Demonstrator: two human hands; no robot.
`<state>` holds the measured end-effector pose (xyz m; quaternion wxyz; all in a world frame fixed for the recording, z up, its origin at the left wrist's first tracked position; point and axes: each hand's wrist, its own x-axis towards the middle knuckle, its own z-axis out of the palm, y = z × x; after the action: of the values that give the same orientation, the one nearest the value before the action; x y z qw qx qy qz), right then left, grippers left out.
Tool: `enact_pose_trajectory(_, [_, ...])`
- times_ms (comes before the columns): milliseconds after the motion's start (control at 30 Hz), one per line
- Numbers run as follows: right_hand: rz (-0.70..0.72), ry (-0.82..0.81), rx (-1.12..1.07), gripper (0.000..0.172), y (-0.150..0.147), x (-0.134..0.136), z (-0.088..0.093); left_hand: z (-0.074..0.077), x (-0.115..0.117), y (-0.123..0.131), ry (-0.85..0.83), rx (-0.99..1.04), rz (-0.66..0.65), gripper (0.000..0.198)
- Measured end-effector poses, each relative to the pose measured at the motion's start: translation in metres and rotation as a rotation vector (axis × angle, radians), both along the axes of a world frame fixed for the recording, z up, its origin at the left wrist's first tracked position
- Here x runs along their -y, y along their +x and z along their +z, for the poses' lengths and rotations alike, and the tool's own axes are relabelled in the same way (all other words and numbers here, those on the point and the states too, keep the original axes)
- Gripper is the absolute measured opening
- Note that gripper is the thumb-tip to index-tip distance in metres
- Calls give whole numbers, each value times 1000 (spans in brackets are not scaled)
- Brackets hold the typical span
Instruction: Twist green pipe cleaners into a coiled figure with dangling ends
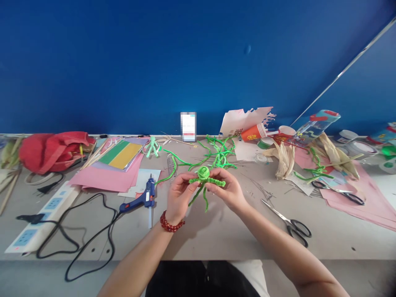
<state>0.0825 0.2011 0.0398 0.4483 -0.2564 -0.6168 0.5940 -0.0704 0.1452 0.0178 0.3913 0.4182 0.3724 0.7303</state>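
Between my two hands is a green pipe-cleaner figure [203, 175] with a coiled round head, two side arms and two thin legs hanging down. My left hand [182, 194] pinches it at its left side, thumb and fingers together. On the other side my right hand [227, 189] grips it near the right arm, whose tip sticks out past the fingers. Just behind the hands lies a tangle of green pipe cleaners [221, 152]. A smaller pale green figure [152, 147] stands farther back on the left.
A blue hot glue gun [139, 200] lies left of my hands, its black cord looping beside a white power strip [43, 218]. Scissors [292, 225] rest to the right, with a second pair [340, 192] beyond. Paper cups [253, 133] and a red bag [55, 152] sit toward the back.
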Motion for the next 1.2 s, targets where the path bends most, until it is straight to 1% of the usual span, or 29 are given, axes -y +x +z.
enact_pose_trajectory(67, [-12, -23, 2, 27, -1, 0, -3, -1, 0, 0, 13, -13, -13, 9])
enact_pose_trajectory(167, [8, -86, -33, 29, -2, 1, -5, -1, 0, 1, 6, 10, -39, 9])
enact_pose_trajectory(400, [22, -167, -99, 31, -5, 3, -6, 3, -1, 4, -70, 167, -106, 11])
enact_pose_trajectory(467, [10, -176, -99, 32, -6, 4, -6, 4, -1, 4, -77, 140, -94, 13])
enact_pose_trajectory(567, [-14, -164, -82, 34, -6, 5, -6, 4, 0, 3, -38, 23, -34, 17])
enact_pose_trajectory(667, [-28, -135, -63, 33, -5, 6, -6, 5, 1, 2, 13, -105, 22, 13])
enact_pose_trajectory(767, [-28, -110, -65, 31, -6, 7, -5, 7, 3, 2, 23, -183, 72, 8])
enact_pose_trajectory(967, [-24, -113, -82, 31, -7, 10, -3, 7, 4, 4, 60, -187, 128, 6])
enact_pose_trajectory(1100, [-9, -117, -92, 30, -7, 10, -4, 4, 2, 4, 105, -155, 111, 8])
enact_pose_trajectory(1200, [-4, -123, -91, 31, -6, 9, -4, 3, 3, 3, 94, -148, 92, 9])
